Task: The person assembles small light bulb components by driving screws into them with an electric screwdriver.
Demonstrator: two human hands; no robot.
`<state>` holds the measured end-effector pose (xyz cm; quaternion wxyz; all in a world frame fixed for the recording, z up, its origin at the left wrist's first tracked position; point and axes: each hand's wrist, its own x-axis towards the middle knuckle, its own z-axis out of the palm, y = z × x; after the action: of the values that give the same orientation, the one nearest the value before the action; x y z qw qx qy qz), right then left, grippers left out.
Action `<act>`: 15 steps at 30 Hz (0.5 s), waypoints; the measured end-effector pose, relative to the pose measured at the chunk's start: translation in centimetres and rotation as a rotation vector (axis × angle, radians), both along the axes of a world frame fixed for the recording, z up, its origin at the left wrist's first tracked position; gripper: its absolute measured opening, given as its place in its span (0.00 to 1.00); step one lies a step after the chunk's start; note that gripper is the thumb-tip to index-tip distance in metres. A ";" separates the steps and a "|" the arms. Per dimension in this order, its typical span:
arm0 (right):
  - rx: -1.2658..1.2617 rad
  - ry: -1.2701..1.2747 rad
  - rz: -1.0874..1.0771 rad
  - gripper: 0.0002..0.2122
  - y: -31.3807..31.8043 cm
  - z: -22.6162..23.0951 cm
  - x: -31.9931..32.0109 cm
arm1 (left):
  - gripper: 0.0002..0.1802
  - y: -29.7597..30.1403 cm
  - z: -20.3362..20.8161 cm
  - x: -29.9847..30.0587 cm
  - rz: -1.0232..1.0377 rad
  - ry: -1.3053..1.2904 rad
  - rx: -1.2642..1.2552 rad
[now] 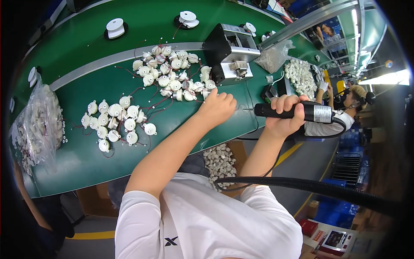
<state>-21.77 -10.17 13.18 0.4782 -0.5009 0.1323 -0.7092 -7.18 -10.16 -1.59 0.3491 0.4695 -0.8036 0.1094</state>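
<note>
My right hand (pixel 282 115) is wrapped around a black electric screwdriver (pixel 297 112), held level with its thin bit pointing left. The bit's tip is just right of my left hand (pixel 217 107), which is closed with its knuckles up. Whatever is in those left fingers is hidden. Just beyond it lies a large pile of small motors with white round caps (pixel 176 64) and thin red and dark wires. A smaller group of the same motors (pixel 115 110) is spread on the green bench to the left. Past my left hand stands a black and silver bench machine (pixel 235 54).
A clear plastic bag of parts (pixel 43 121) sits at the bench's left end, another bag (pixel 272 58) behind the machine. White spools (pixel 115 28) stand on the far green strip. A box of white parts (pixel 220 162) is below the edge. A co-worker (pixel 345 108) sits right.
</note>
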 end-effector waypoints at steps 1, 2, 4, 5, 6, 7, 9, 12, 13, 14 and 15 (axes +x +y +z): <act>-0.003 -0.004 0.028 0.11 0.0 0.1 0.0 | 0.09 0.3 0.1 0.3 -0.006 0.017 0.015; -0.006 -0.008 0.056 0.11 0.0 0.2 0.0 | 0.09 0.6 0.2 0.6 -0.013 0.032 0.031; -0.004 -0.004 0.053 0.12 0.2 0.2 0.2 | 0.06 1.6 0.2 1.2 -0.045 0.024 0.042; -0.004 -0.003 0.056 0.12 0.3 0.2 0.4 | 0.04 2.1 0.2 1.4 -0.072 0.012 0.053; -0.001 -0.004 0.044 0.12 0.4 0.2 0.5 | 0.04 2.8 0.3 1.9 -0.084 0.011 0.056; 0.004 0.014 0.041 0.12 0.5 0.2 0.7 | 0.05 3.5 0.5 2.4 -0.090 0.005 0.101; -0.011 0.048 0.042 0.13 0.4 0.0 0.8 | 0.07 4.1 0.7 2.7 -0.107 -0.007 0.143; -0.004 0.035 0.004 0.13 -0.5 -0.4 1.4 | 0.05 3.9 0.8 2.7 -0.021 0.000 0.179; 0.014 0.017 0.000 0.13 -0.9 -0.6 1.6 | 0.06 3.6 0.6 2.7 0.016 0.026 0.165; 0.024 0.020 -0.012 0.13 -1.1 -0.6 1.8 | 0.06 3.4 0.5 2.7 0.054 0.051 0.151; 0.021 0.028 -0.010 0.13 -1.2 -0.7 1.9 | 0.06 3.4 0.5 2.8 0.047 0.046 0.149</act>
<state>-19.85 -11.39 12.43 0.4781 -0.5050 0.1491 -0.7030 -4.36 -6.72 -1.14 0.3290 0.5155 -0.7898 0.0466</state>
